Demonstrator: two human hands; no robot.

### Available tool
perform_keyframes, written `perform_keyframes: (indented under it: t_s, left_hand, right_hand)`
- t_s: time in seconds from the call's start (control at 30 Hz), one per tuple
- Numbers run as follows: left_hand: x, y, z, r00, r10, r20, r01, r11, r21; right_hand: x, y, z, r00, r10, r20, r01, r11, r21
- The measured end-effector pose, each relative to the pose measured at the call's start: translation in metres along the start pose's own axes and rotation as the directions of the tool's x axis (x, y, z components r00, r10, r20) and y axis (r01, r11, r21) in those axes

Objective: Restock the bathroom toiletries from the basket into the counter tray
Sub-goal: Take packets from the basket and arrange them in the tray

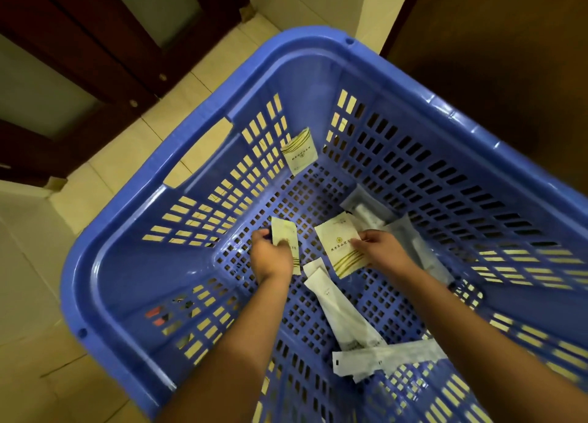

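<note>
1. Location: narrow sachet [285, 238] in your left hand [270, 259], fingers curled round it. Wide sachet [342, 247] in your right hand [378, 247], fingers pinching its right edge. Both sit low inside the blue basket [222, 82]. Counter tray not in view.
2. Orientation: each sachet's long axis runs away from you, far end leaning slightly left, gold-striped end nearest you.
3. Risk: the edge pinch on the slick wrapper may slip as you lift, dropping the sachet among the long white packet [343, 311] and others.

place: home/hotel interior | cues: cream tile floor [105, 168]; dark wood doors [105, 50] w/ frosted glass panes [41, 95]
</note>
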State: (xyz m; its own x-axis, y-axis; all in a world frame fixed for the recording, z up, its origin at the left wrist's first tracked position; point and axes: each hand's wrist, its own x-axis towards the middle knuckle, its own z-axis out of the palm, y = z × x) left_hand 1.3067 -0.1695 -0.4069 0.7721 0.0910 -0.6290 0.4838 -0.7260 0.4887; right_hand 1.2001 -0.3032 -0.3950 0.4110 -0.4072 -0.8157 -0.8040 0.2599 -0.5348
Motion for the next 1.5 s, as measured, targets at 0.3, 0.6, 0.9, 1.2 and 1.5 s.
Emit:
perform_keyframes:
  t_s: [0.3, 0.6, 0.9, 1.2, 1.5]
  left_hand:
    - [-0.043, 0.043, -0.036, 0.964, -0.093, 0.25, 0.196, 0.882, -0.428]
    - [-0.139, 0.076, -0.114, 0.856, 0.175, 0.486, 0.087, 0.878, -0.47]
    - [-0.293, 0.094, -0.139, 0.703, 0.423, 0.572, -0.184, 0.885, -0.428]
    - [-0.494, 0.05, -0.082, 0.551, 0.545, 0.632, -0.28, 0.834, -0.475]
    - [-0.741, -0.066, 0.02, 0.314, 0.465, 0.828, -0.16, 0.885, -0.436]
  right_hand:
    - [-0.066, -0.034, -0.005, 0.994, -0.11, -0.028, 0.113, 0.979, 0.17]
    - [-0.209, -0.071, -0.042, 0.955, -0.227, -0.188, 0.282, 0.893, 0.352]
    - [-0.362, -0.038, -0.072, 0.887, -0.286, -0.363, 0.434, 0.787, 0.439]
    - [-0.499, 0.084, -0.154, 0.722, -0.314, -0.617, 0.592, 0.741, 0.316]
    - [-0.658, 0.288, -0.243, 0.487, -0.193, -0.852, 0.51, 0.855, 0.097]
